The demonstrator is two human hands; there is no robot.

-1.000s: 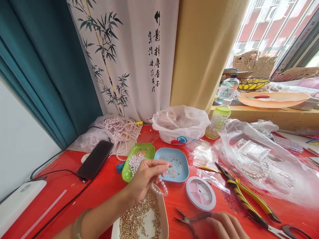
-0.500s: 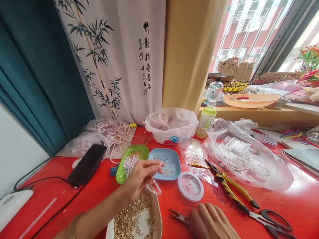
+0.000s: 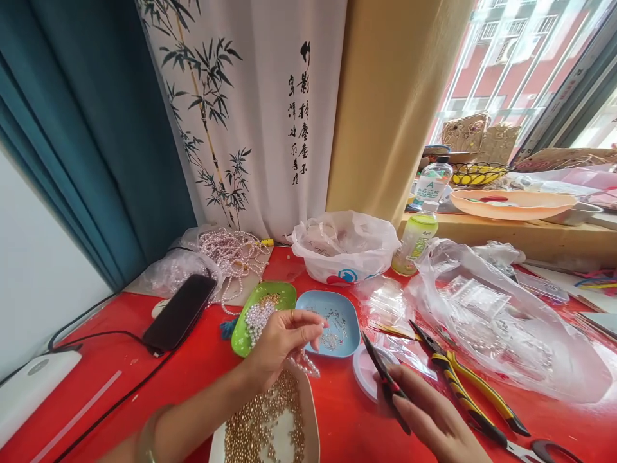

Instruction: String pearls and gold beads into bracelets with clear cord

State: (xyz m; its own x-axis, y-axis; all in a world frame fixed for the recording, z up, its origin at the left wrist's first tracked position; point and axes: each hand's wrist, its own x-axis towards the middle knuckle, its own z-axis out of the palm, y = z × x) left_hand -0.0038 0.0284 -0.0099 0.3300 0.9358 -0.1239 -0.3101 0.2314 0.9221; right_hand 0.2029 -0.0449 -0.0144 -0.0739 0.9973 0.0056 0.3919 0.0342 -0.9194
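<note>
My left hand [image 3: 284, 341] pinches a strand of pearl beads [image 3: 308, 365], which hangs below the fingers over the edge of a white tray of gold beads [image 3: 263, 418]. In my right hand [image 3: 429, 411] is a pair of dark pliers [image 3: 383, 370], jaws pointing up and left, above a round white case [image 3: 362, 376]. Behind my left hand are a green tray [image 3: 286, 292] with white and gold beads and a blue tray [image 3: 349, 347] with small metal pieces.
A phone [image 3: 180, 313] with cables lies at the left, near bundled pink bead strands [image 3: 231, 254]. A bag-lined bowl [image 3: 344, 247] and a bottle [image 3: 415, 238] stand behind. Yellow-black pliers [image 3: 457, 379], scissors [image 3: 530, 450] and a plastic bag [image 3: 506, 321] lie at the right.
My right hand has picked up the dark pliers from the table and raised them over the round case. My left hand keeps its pinch on the beads. The view has shifted slightly.
</note>
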